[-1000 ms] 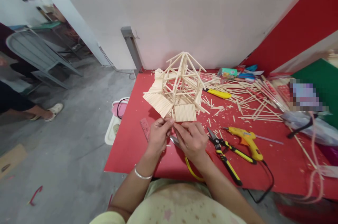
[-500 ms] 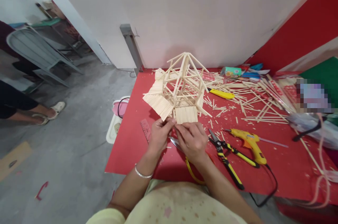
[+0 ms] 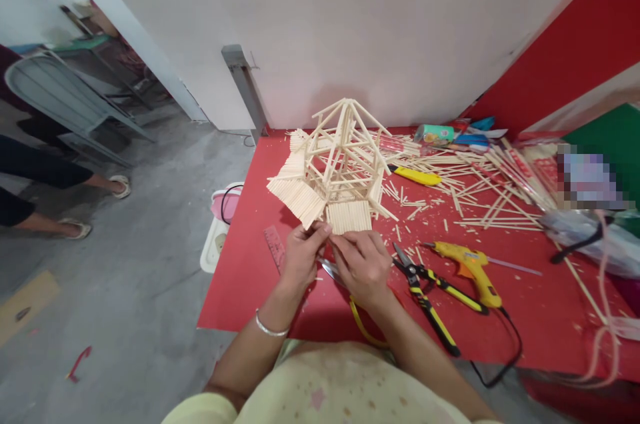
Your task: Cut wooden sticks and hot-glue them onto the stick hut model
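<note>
A pagoda-like model of thin wooden sticks [image 3: 345, 164] stands on the red table, with an open frame on top and slatted roof panels round its lower part. My left hand [image 3: 300, 257] is closed at the near edge of the model, thumb and fingers pinched below the front left panel. Close beside it, my right hand [image 3: 364, 263] is closed too, fingertips pressed together under the front panel [image 3: 350, 216]. Whatever lies between the fingertips is too small or hidden to make out. Scissors [image 3: 330, 269] with yellow handles lie partly beneath my right hand.
Right of my hands lie black-and-yellow cutting pliers [image 3: 425, 294] and a yellow glue gun [image 3: 470, 267] with its cord. Behind them are a yellow utility knife [image 3: 416, 175] and many loose sticks [image 3: 493, 204]. A clear ruler [image 3: 273, 245] lies left. A person's legs [image 3: 45, 164] show at far left.
The view has shifted slightly. My hands keep their pinched pose at the model's front edge. At far left the other person's feet have moved apart.
</note>
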`<state>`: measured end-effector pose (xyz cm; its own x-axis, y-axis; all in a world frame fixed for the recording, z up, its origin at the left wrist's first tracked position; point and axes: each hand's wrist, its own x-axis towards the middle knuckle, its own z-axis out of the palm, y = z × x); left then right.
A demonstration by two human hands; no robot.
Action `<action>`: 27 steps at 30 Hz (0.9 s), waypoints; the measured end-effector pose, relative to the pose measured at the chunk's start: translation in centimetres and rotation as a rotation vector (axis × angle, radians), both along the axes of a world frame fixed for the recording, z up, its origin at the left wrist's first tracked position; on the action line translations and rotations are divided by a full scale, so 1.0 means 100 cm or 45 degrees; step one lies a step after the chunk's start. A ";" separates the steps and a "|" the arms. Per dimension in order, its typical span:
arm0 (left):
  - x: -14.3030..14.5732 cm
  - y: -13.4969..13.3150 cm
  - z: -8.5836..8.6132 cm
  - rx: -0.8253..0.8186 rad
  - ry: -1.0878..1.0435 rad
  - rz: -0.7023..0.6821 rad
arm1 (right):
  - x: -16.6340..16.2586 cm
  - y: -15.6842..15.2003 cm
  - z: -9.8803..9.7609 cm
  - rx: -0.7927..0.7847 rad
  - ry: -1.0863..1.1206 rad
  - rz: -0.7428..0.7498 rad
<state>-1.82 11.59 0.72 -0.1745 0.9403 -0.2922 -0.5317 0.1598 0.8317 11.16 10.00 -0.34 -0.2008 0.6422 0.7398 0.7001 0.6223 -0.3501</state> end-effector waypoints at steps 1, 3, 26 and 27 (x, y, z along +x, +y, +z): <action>0.000 0.000 0.000 0.001 -0.001 0.000 | 0.000 0.000 0.000 -0.001 0.004 -0.002; 0.000 0.000 0.000 0.001 -0.003 0.001 | -0.001 0.001 0.001 -0.008 0.015 -0.011; 0.000 0.002 0.000 0.013 0.050 0.014 | 0.000 0.001 -0.001 -0.074 0.009 -0.044; 0.001 0.002 0.003 0.012 0.054 0.021 | 0.000 -0.002 -0.001 -0.067 0.006 -0.032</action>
